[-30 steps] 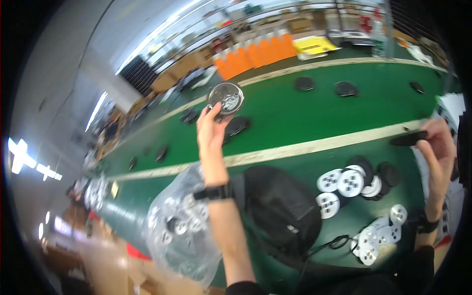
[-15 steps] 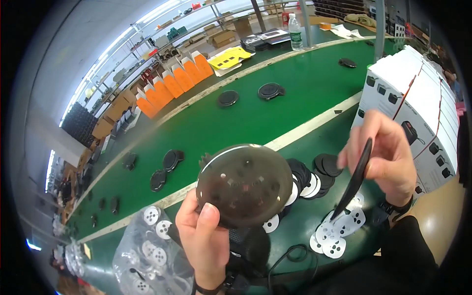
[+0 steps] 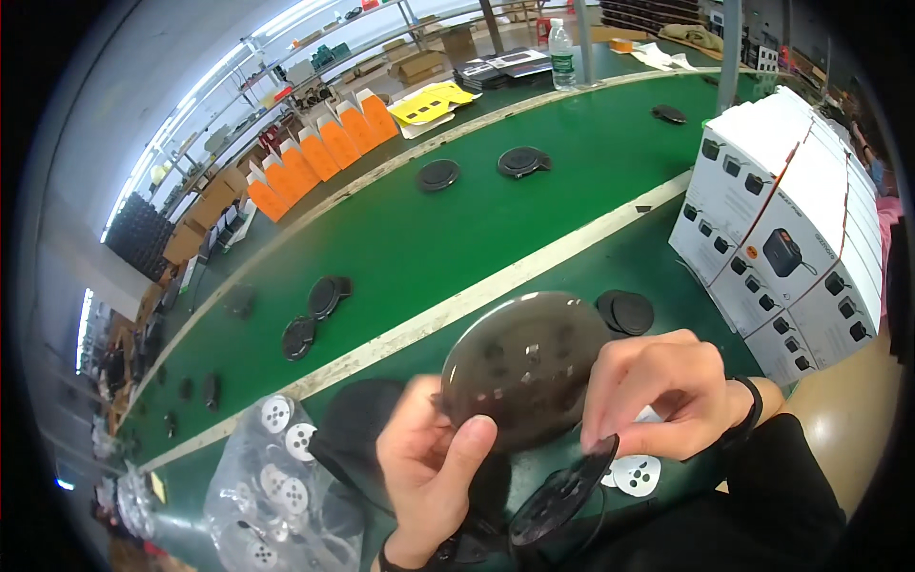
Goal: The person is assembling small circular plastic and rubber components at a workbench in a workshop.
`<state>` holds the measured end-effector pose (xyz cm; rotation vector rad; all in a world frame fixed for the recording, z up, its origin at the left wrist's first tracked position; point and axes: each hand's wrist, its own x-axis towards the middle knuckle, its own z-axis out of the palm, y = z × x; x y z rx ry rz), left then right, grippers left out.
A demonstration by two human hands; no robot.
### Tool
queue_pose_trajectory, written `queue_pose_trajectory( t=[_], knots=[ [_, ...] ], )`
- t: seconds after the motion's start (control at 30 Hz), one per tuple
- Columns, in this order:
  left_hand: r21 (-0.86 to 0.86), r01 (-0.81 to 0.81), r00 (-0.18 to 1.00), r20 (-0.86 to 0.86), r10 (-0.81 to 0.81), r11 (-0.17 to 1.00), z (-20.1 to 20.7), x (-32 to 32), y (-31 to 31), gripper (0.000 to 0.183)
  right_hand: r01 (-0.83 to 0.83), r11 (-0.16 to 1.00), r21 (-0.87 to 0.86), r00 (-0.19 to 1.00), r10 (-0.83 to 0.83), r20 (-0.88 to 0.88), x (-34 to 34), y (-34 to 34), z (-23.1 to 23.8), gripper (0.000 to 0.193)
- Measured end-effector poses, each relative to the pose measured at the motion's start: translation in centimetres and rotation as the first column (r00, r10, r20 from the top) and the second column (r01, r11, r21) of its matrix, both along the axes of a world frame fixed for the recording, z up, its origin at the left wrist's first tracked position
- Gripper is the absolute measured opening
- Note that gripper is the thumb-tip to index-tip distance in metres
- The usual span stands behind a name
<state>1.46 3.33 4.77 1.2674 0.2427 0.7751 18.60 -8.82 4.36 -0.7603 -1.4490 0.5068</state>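
A glossy dark round disc-shaped part (image 3: 524, 367) is tilted up in front of me, with my left hand (image 3: 434, 467) closed on its lower left edge, thumb in front. Between the thumb and fingers of my right hand (image 3: 662, 391), a thin black round pad (image 3: 562, 496) is pinched by its upper edge and hangs slanting below the disc. My right fingers overlap the disc's right edge; whether they touch it I cannot tell. White round pieces with holes (image 3: 637, 475) lie below my right hand, partly hidden. Behind that hand sit stacked black round pads (image 3: 626, 313).
A clear plastic bag (image 3: 276, 486) of white round pieces lies at the left. Dark round parts (image 3: 522, 162) rest on the green belt (image 3: 410, 253). White printed boxes (image 3: 753, 219) are stacked at the right. A water bottle (image 3: 562, 62) and orange cartons (image 3: 324, 148) stand at the back.
My right hand has come down and left with the black pad, close to the disc. My left hand has shifted right with the disc. The view has tilted slightly.
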Motion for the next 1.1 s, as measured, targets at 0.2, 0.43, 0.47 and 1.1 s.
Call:
queue_pose_trajectory(
  t=[0.2,0.43,0.47,1.1],
  knots=[
    [0.407,-0.063,0.981,-0.144,0.132,0.911,0.0,-1.3,0.2,0.057,0.184,0.968,0.171,0.933,-0.227,0.279,0.3,0.1,0.8,0.009],
    [0.275,-0.321,0.936,0.235,0.261,0.906,-2.5,-1.4,-0.5,0.041,0.317,0.889,0.332,0.851,-0.421,0.315,-0.4,-1.1,0.9,0.011],
    [0.261,-0.282,0.956,0.159,0.247,0.923,-2.0,-1.7,0.1,0.042,0.300,0.881,0.365,0.865,-0.413,0.286,-0.5,-1.2,1.0,0.012],
    [0.743,0.159,0.946,0.075,-0.316,0.650,-2.4,-3.1,3.3,0.024,0.499,0.854,0.148,0.850,-0.516,0.107,-3.3,-2.6,1.6,0.021]
  ],
)
